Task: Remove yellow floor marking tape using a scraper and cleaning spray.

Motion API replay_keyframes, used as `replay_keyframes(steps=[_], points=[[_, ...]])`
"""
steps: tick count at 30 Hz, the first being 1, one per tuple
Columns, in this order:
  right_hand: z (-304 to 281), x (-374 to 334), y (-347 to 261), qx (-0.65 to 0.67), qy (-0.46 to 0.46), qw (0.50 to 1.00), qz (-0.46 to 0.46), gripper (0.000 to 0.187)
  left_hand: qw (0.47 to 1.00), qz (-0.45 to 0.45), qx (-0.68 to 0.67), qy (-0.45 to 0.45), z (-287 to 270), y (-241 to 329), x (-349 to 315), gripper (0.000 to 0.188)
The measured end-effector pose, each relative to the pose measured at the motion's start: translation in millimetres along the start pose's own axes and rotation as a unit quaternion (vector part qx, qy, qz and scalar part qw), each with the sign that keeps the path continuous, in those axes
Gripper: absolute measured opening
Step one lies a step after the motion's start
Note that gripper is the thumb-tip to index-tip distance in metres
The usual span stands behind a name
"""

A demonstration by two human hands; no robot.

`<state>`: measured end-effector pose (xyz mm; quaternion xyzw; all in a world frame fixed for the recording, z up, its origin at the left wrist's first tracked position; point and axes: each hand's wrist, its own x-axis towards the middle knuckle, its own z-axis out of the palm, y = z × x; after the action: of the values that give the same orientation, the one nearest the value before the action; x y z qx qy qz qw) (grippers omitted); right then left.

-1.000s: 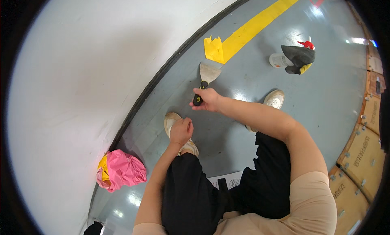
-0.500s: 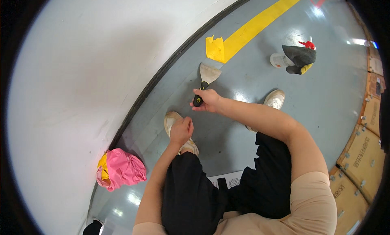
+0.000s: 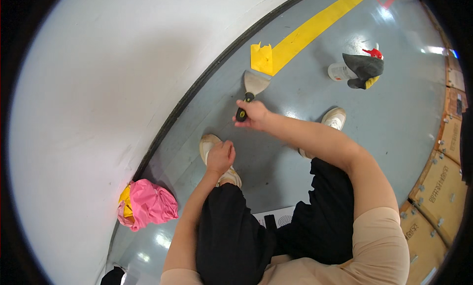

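My right hand [image 3: 253,114] is closed around the black and yellow handle of a putty knife [image 3: 256,82]. Its wide metal blade points away from me, its edge close to the near end of a yellow floor tape [image 3: 305,34]. At that end a torn-edged piece of yellow tape [image 3: 261,57] lies toward the wall. Over my left shoe [image 3: 209,141], my left hand [image 3: 220,157] is curled into a fist; its palm side is hidden, so whatever it may hold does not show.
A white wall [image 3: 108,88] with a dark base strip runs along the left. Beside it sits a pink bag [image 3: 155,206] with yellow material inside. At the right stand a spray bottle [image 3: 338,72] with a red trigger, a dark grey cloth-like item [image 3: 364,66] against it, and wooden crates [image 3: 438,186].
My right hand has moved slightly away from me with the putty knife, bringing the blade nearer the end of the yellow tape. My left hand stays in place.
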<state>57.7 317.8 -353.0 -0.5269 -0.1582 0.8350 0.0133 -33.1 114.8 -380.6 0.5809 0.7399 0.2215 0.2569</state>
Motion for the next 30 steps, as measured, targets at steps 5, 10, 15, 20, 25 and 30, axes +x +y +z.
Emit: replay_keyframes(steps=[5, 10, 15, 20, 25, 30], points=[[-4.3, 1.2, -9.3, 0.004, 0.031, 0.999, -0.022, 0.027, 1.000, -0.001, 0.012, -0.003, -1.8, 3.2, 1.1, 0.009], [-0.4, -10.7, 6.2, -0.024, 0.029, 0.999, 0.008, 0.026, 1.000, -0.010, 0.010, -0.010, -3.1, -0.9, -0.5, 0.009], [-9.2, -6.9, -16.4, -0.035, 0.054, 0.998, -0.021, 0.025, 1.000, 0.003, 0.010, -0.001, 0.0, 1.6, 1.3, 0.009], [-10.0, -7.9, 1.1, -0.016, 0.024, 1.000, -0.012, 0.026, 1.000, -0.004, 0.014, -0.002, -1.2, 1.0, -0.1, 0.009], [-9.5, -6.5, -9.6, -0.036, 0.048, 0.998, -0.015, 0.025, 1.000, 0.000, 0.001, 0.004, -0.6, 0.0, -0.3, 0.009], [-14.6, -0.3, 2.2, -0.023, 0.011, 0.999, -0.042, 0.026, 1.000, -0.009, 0.014, 0.002, -1.6, 2.7, -0.2, 0.010]])
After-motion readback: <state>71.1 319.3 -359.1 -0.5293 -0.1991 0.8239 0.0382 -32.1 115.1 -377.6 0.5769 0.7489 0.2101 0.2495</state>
